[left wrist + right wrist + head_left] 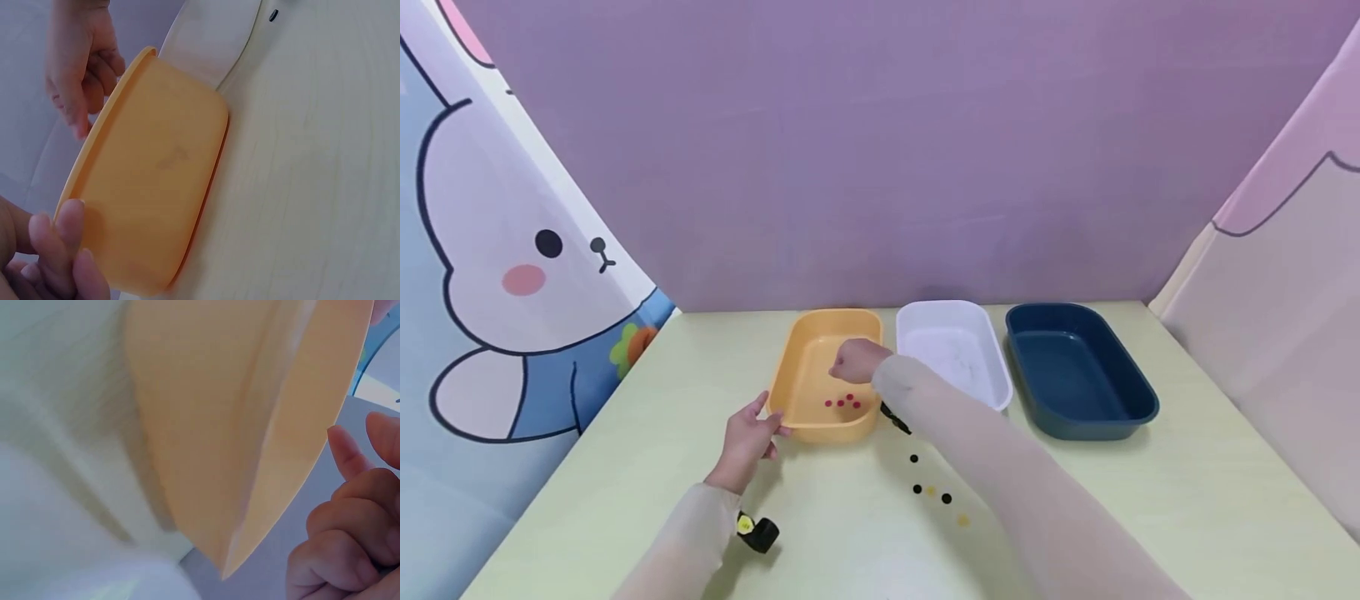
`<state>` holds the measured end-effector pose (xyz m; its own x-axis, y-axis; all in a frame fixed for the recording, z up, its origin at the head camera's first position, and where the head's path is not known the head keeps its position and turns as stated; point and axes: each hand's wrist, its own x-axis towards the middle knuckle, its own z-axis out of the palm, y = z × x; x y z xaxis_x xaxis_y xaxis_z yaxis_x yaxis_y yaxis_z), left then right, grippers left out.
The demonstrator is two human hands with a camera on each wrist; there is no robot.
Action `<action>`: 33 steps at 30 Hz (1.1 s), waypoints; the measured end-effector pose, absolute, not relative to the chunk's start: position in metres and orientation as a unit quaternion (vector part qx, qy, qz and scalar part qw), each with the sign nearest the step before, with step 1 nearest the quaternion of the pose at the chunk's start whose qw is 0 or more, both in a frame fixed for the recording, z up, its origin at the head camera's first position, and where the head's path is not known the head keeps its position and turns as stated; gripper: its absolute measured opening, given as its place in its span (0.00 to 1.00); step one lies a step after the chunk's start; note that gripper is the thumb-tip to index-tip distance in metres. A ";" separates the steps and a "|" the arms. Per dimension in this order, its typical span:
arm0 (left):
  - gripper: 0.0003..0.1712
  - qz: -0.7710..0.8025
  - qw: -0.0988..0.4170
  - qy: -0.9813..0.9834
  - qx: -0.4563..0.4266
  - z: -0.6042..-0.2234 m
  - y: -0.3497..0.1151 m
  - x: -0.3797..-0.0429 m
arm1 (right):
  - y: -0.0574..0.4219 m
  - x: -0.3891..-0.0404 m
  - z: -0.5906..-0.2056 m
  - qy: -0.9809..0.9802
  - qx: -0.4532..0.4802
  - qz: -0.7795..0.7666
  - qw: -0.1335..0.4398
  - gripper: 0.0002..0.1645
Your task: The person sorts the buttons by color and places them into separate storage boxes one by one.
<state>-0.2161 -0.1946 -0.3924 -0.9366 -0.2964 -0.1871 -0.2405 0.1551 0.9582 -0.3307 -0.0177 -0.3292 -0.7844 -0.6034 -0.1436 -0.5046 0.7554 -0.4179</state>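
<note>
My left hand (748, 440) grips the near left corner of an orange tray (833, 433), its fingers at the rim (62, 234). Over the tray's inside hovers my right hand (859, 360), several fingers curled in. In the right wrist view, the index finger (350, 456) and thumb stand apart, with nothing visible between their tips. Several small red round pieces (850, 397) lie on the tray floor, just nearer than the right hand. The left wrist view shows the tray's outer wall (156, 162) tall beside the left fingers, with the right hand (81, 62) past the far rim.
A white tray (958, 312) stands right of the orange one, partly behind the right sleeve (985, 450). Farther right is a dark blue tray (1086, 429). Three small black pieces (947, 498) and two yellow pieces (963, 520) lie on the pale table (850, 533). A purple backdrop (910, 150) rises behind.
</note>
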 end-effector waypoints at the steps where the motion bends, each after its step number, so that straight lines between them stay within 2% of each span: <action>1: 0.36 -0.626 0.022 -0.759 0.177 -0.392 -0.194 -0.216 | -0.014 -0.330 -0.328 0.927 -0.295 -0.179 0.143 0.19; 8: 0.36 -0.624 0.024 -0.762 0.173 -0.390 -0.195 -0.220 | 0.011 -0.334 -0.326 0.919 -0.321 -0.171 0.149 0.16; 12: 0.36 -0.623 0.023 -0.761 0.179 -0.390 -0.198 -0.220 | 0.025 -0.323 -0.326 0.919 -0.315 -0.174 0.162 0.15; 16: 0.36 -0.623 0.027 -0.761 0.181 -0.388 -0.201 -0.220 | 0.040 -0.310 -0.328 0.919 -0.321 -0.177 0.147 0.12; 26: 0.36 -0.620 0.017 -0.762 0.186 -0.387 -0.203 -0.219 | 0.078 -0.280 -0.347 0.905 -0.334 -0.231 0.127 0.05; 33: 0.36 -0.620 0.012 -0.763 0.183 -0.385 -0.204 -0.218 | 0.117 -0.272 -0.370 0.893 -0.333 -0.277 0.124 0.04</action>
